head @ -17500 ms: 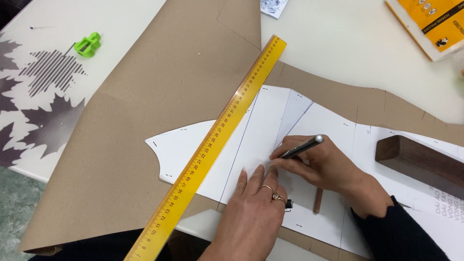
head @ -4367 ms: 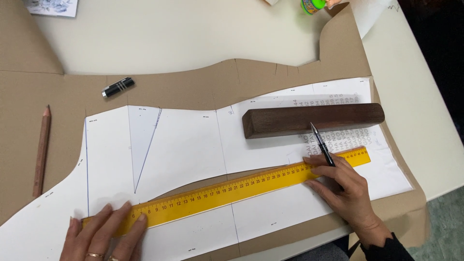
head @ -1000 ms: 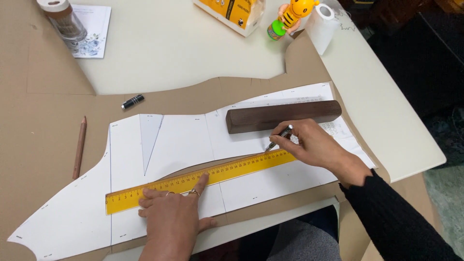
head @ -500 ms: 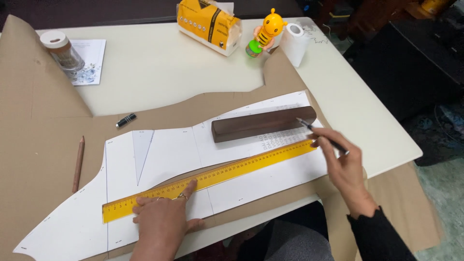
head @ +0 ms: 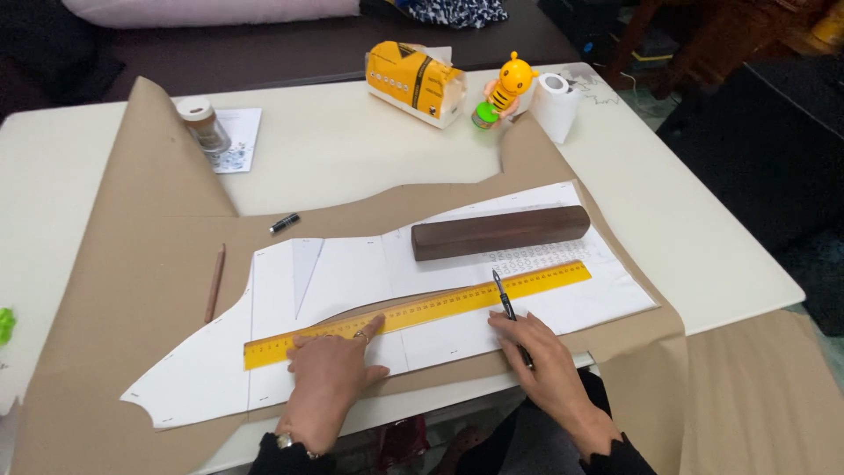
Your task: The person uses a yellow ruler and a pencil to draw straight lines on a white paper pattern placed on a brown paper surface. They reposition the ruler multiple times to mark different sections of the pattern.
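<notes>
Left hand (head: 330,374) lies flat, fingers spread, pressing the yellow ruler (head: 418,312) onto the white paper pattern (head: 352,273). Right hand (head: 545,361) is closed round a pen (head: 505,299), tip at the ruler's lower edge; half a second ago it was at the ruler's far right end. Ruler unmoved, just below the dark wooden block (head: 501,231). Brown paper (head: 149,264) underneath.
</notes>
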